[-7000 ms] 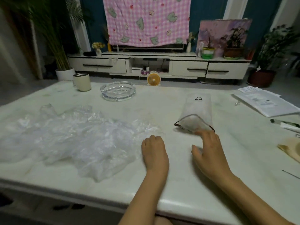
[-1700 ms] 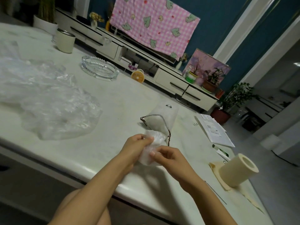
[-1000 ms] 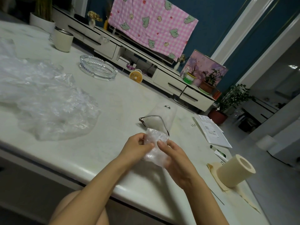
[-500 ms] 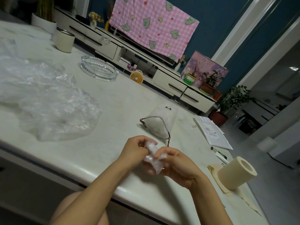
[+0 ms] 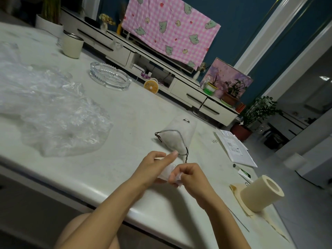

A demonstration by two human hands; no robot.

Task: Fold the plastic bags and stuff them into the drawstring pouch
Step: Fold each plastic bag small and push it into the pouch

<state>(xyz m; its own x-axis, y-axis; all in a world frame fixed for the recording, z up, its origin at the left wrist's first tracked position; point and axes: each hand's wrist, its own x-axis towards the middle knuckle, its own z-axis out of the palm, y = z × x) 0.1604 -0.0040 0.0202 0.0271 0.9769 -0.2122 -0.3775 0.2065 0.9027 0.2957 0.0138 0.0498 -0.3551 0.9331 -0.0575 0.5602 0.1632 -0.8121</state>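
Before the soft pouch (image 5: 177,136), left hand (image 5: 152,168) and right hand (image 5: 190,175) pinch a crinkled clear bag (image 5: 165,172)

wall (image 5: 233,24): dark blue | TV cabinet (image 5: 186,89): white, low | floor (image 5: 309,212): pale tiles

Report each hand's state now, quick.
Left hand: closed, holding the folded plastic bag.
Right hand: closed, pinching the same bag.

Both hands (image 5: 172,172) grip folded bag (image 5: 165,173); pouch (image 5: 177,134) beyond.
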